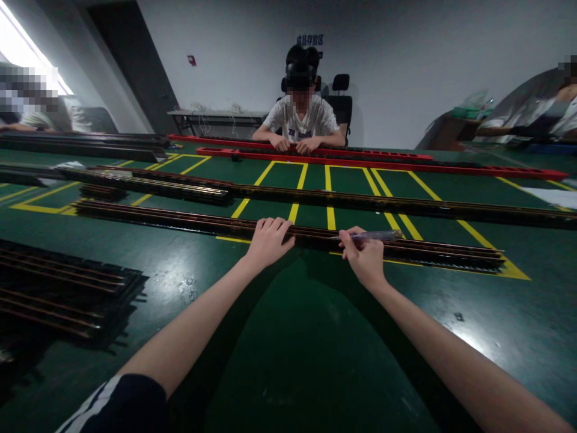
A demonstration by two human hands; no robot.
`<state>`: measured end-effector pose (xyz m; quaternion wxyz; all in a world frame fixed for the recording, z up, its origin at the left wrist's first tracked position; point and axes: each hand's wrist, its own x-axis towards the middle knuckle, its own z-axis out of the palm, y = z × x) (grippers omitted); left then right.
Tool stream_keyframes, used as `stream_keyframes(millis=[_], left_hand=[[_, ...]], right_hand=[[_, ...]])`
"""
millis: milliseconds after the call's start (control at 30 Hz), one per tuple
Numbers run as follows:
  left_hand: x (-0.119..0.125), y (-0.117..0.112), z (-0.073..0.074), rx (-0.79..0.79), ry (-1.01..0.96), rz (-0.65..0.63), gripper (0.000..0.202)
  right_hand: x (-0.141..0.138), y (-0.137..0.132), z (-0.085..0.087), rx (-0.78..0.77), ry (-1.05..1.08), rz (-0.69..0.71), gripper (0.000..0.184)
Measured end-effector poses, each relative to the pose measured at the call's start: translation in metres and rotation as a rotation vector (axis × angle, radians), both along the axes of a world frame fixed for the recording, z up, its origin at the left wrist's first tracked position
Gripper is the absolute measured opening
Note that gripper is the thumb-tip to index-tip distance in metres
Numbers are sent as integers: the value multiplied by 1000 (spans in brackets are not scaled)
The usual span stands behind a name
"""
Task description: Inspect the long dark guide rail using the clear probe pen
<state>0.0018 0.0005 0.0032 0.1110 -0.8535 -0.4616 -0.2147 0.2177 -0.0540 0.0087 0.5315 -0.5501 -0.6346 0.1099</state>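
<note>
A long dark rail [180,221] with coppery strips lay flat, running left to right across the yellow lines [327,177]. A slim, clear-handled tool [378,235] lay almost level along its top edge, just right of those lines' middle stripes.

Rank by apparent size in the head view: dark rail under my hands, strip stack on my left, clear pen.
1. dark rail
2. strip stack, nearer the camera, so order unsure
3. clear pen, smallest
</note>
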Motion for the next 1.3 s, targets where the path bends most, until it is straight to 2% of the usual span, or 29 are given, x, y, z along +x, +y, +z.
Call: stream_keyframes(millis=[433, 1100, 1300], left_hand=[[-1, 1, -1, -28, -22, -16, 36], [2, 1, -4, 22, -28, -35, 32], [2, 2, -4, 26, -21, -61, 33]], right_hand=[[1, -1, 1, -75, 49, 53, 36], [0, 1, 1, -78, 66, 44, 38], [0, 1, 1, -96, 66, 81, 36]])
